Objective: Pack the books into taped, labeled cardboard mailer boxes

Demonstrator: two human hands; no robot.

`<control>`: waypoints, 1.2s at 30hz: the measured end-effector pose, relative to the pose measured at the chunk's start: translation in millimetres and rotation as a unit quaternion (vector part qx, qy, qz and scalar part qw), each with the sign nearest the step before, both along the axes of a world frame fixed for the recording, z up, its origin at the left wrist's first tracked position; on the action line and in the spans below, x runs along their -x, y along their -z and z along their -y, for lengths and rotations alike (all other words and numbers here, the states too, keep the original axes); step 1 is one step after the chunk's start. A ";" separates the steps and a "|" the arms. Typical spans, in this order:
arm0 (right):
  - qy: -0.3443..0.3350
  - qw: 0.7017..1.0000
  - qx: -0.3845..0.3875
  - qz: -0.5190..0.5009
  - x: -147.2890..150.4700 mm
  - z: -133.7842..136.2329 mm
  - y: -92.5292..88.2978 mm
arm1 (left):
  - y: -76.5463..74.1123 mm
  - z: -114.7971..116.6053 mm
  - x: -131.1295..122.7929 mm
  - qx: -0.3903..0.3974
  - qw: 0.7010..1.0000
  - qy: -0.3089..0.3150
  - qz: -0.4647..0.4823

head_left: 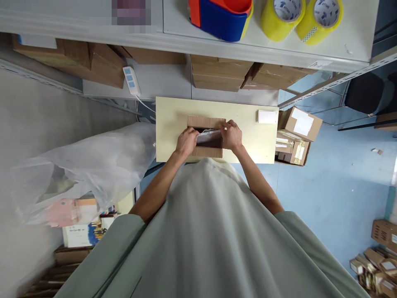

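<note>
A small open cardboard box [206,152] sits on the pale yellow tabletop [254,142], its flaps folded out toward the far and near sides. My left hand [187,141] is closed at the box's left end, fingers curled over the edge. At the opposite end, my right hand [231,135] is closed on the box's right edge, its fingertips bent inward. Between them, inside the box, lies something whitish in plastic wrap [208,133]; its kind is not clear. Both thumbs are partly hidden.
A white label stack [267,116] lies at the table's right. On the shelf above are an orange-and-blue tape dispenser [223,20] and yellow tape rolls [282,20]. A power strip [131,81] lies behind. A large plastic bag [102,157] stands left; packed boxes [299,124] stand right.
</note>
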State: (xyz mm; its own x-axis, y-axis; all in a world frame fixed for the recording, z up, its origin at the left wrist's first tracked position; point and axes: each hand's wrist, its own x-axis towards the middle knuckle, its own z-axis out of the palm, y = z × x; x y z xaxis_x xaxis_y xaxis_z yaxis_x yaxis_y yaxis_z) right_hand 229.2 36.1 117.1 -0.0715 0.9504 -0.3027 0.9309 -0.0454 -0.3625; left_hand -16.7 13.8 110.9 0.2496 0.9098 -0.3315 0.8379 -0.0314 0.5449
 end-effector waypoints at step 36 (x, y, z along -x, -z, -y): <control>0.104 0.970 -0.052 -0.215 -26.1 34.3 39.1 | 50.7 26.7 64.2 0.010 0.964 -0.226 0.138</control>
